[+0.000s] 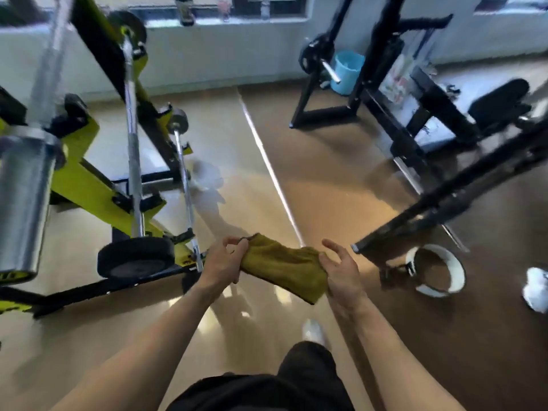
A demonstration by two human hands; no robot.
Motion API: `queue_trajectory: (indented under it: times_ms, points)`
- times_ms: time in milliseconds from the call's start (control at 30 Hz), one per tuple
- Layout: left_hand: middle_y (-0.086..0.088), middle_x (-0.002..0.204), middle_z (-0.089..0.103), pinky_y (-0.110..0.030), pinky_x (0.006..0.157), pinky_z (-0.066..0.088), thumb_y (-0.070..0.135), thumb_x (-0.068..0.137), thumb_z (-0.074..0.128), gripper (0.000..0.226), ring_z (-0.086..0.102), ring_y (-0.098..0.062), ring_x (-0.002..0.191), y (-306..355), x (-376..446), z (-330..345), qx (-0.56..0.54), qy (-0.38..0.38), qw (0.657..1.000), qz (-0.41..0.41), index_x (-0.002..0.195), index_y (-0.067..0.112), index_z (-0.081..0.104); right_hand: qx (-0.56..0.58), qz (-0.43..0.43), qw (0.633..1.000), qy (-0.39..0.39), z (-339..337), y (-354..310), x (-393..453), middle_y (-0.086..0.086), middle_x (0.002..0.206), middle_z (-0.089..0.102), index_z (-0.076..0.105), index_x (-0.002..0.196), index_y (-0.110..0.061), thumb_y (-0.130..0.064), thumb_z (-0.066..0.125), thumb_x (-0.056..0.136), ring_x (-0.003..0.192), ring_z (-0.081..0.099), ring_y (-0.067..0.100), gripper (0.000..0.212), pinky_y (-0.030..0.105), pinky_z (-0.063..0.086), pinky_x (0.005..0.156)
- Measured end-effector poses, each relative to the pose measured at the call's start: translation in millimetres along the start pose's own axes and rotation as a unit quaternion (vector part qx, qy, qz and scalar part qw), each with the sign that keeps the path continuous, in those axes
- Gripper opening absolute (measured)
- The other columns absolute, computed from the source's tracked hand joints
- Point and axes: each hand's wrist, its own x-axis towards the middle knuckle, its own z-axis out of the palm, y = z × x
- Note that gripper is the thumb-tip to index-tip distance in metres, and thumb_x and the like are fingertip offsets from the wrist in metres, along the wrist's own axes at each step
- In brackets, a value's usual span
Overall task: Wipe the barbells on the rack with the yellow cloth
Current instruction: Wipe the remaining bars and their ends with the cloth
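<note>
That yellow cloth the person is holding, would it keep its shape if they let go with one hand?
Probably not. The yellow cloth sags and folds between the left hand and right hand, so it looks soft and floppy. It seems light too: loose finger grips are enough to carry it.

Floor (341,179) w/ rack (89,185), bucket (348,72).

Glossy tan floor (296,137) (sunlit), pale wall (207,60), window (237,7) above.

No lettering can be read anywhere in this blurred gym view; faint dark marks on the yellow-green rack (89,185), near its lower left edge, stay too smeared to make out.
</note>
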Motion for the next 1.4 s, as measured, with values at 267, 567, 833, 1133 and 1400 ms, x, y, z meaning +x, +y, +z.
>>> queue_trajectory:
  times_ms: [267, 567, 833, 1133, 1400]
  points:
    - [-0.011, 0.066, 0.069, -0.032, 0.046, 0.046, 0.029, 0.091, 0.068, 0.031, 0.060, -0.027, 0.051, 71, 122, 0, -0.073, 0.027, 0.996, -0.037, 0.112, 0.008, 0.059, -0.007, 0.084, 0.985, -0.152, 58, -103, 202, 0.025, 0.122, 0.064, 0.057, 0.128, -0.005, -0.026, 0.069, 0.084, 0.110, 0.064, 0.041, 0.050, 0.046, 0.059, 0.086]
    - [-0.013, 0.065, 0.065, -0.034, 0.047, 0.046, 0.025, 0.099, 0.057, 0.021, 0.057, -0.030, 0.051, 172, 209, -2, -0.248, 0.236, 0.939, -0.040, 0.109, 0.007, 0.058, 0.122, 0.326, 0.849, -0.397, 183, -212, 327, 0.019, 0.120, 0.060, 0.049, 0.138, -0.006, -0.026, 0.075, 0.085, 0.109, 0.061, 0.034, 0.063, 0.045, 0.041, 0.110]
    - [-0.013, 0.075, 0.064, -0.030, 0.049, 0.048, 0.032, 0.096, 0.060, 0.026, 0.057, -0.019, 0.052, 196, 251, -66, -0.294, 0.373, 0.879, -0.034, 0.107, 0.008, 0.062, 0.027, 0.256, 0.821, -0.509, 314, -262, 345, 0.019, 0.114, 0.063, 0.052, 0.132, -0.001, -0.025, 0.072, 0.082, 0.108, 0.060, 0.033, 0.059, 0.046, 0.046, 0.101]
    - [-0.002, 0.056, 0.047, -0.023, 0.038, 0.027, 0.016, 0.103, 0.035, 0.027, 0.035, -0.013, 0.041, 213, 257, -133, -0.331, 0.392, 0.859, -0.018, 0.092, 0.003, 0.056, -0.177, 0.187, 0.742, -0.619, 459, -329, 281, 0.015, 0.115, 0.066, 0.056, 0.115, -0.009, -0.011, 0.066, 0.089, 0.114, 0.062, 0.032, 0.027, 0.047, 0.055, 0.093]
    - [-0.001, 0.070, 0.065, -0.020, 0.049, 0.044, 0.037, 0.100, 0.051, 0.024, 0.055, -0.010, 0.053, 252, 189, -154, -0.048, 0.335, 0.919, -0.200, 0.094, 0.018, 0.065, -0.379, -0.316, 0.318, -0.809, 574, -303, 232, -0.002, 0.119, 0.057, 0.054, 0.124, -0.013, -0.023, 0.061, 0.088, 0.113, 0.053, 0.014, 0.039, 0.043, 0.042, 0.103]
